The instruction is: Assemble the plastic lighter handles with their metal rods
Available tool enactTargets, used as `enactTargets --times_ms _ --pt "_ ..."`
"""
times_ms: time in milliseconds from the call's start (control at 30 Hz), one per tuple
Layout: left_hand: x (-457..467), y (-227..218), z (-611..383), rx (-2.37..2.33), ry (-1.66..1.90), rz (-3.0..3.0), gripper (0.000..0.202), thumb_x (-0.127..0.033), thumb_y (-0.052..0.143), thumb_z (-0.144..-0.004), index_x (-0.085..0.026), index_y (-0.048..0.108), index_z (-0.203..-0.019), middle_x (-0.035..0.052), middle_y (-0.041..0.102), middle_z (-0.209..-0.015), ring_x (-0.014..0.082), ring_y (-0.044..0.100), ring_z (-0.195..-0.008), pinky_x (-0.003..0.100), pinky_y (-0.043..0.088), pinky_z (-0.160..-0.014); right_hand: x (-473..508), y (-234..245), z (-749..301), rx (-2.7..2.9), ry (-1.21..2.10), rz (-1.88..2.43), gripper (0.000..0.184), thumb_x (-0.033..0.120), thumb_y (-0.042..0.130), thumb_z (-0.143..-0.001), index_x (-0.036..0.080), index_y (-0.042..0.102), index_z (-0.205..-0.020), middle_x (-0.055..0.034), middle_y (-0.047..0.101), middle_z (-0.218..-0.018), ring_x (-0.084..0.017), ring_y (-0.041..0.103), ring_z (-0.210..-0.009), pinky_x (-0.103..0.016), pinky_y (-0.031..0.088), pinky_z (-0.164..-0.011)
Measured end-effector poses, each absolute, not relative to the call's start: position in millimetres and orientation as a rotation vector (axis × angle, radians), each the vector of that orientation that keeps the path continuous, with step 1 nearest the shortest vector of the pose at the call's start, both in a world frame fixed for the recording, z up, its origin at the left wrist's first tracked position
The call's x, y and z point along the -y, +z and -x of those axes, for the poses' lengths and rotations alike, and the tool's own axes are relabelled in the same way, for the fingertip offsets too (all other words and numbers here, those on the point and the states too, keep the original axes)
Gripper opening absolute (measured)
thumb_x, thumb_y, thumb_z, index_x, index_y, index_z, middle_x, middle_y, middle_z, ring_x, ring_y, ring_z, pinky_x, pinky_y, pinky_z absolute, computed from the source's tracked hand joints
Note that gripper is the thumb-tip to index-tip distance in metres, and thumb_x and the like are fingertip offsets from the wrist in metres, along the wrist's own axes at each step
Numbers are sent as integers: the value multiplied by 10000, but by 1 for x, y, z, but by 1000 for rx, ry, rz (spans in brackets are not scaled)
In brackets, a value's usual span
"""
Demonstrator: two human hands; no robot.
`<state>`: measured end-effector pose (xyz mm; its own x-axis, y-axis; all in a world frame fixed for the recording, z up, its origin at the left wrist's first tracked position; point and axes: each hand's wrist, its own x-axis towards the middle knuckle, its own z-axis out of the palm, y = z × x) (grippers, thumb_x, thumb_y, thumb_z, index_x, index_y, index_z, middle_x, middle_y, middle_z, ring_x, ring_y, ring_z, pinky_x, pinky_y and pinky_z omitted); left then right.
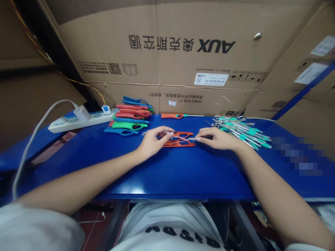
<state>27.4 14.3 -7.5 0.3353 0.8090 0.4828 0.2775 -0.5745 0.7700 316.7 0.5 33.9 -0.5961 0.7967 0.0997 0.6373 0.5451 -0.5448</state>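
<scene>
Two orange lighter casing halves (186,134) lie side by side on the blue table, partly under my hands. Over their left part, my left hand (151,143) is closed in a pinch at the end of a thin pale wire (180,137); any small part between the fingertips is too hidden to name. At the right end of the halves, my right hand (219,138) pinches a slim metal lighter tube (193,139), most of it covered by the fingers. The wire runs between the two hands, above the casing.
Red, green and blue lighter casings (132,124) are stacked at the back left. An orange lighter (171,115) with a metal tube lies at the back. Several metal tubes with teal parts (247,131) are heaped right. A power strip (86,122) stands left; cardboard (178,66) walls the back.
</scene>
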Motion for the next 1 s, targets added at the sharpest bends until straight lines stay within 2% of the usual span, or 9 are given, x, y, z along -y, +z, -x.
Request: enactTargets --times_ms 133,300,533,767,1000 --pt "-23 -10 -21 -959 1086 -2328 239 -359 621 -934 -176 764 -989 49 744 -868 164 631 -750 285 495 -712 3 38 -317 2335 918 1263 381 558 625 -865 185 664 -931 -52 704 -857 -168 609 -738 -302 475 -672" --pt "-26 -9 -17 -803 941 -2648 265 -296 522 -995 -191 739 -1105 78 753 -955 197 650 -875 340 513 -830 1 39 -321 2272 1023 1242 388 568 656 -834 185 627 -892 -28 667 -780 -148 579 -690 -292 462 -662" --pt "-24 -9 -17 -782 945 -2666 264 -288 518 -998 -197 740 -1108 87 762 -1018 207 662 -905 357 521 -848 0 40 -321 2269 1004 1272 393 581 639 -834 190 641 -876 -27 670 -747 -159 591 -678 -299 463 -653" --pt "-24 -11 -18 -857 932 -2637 201 -280 576 -969 -191 748 -1020 62 764 -944 193 656 -840 341 516 -825 -2 35 -326 2353 954 1338 406 583 658 -826 186 669 -907 -16 646 -747 -142 555 -662 -265 438 -602" --pt "-25 -15 -24 -784 906 -2683 208 -276 562 -981 -191 728 -1073 87 739 -1058 216 656 -1002 395 518 -921 -4 38 -334 2423 854 1357 352 554 654 -837 210 714 -881 -26 675 -759 -161 579 -670 -281 458 -604"
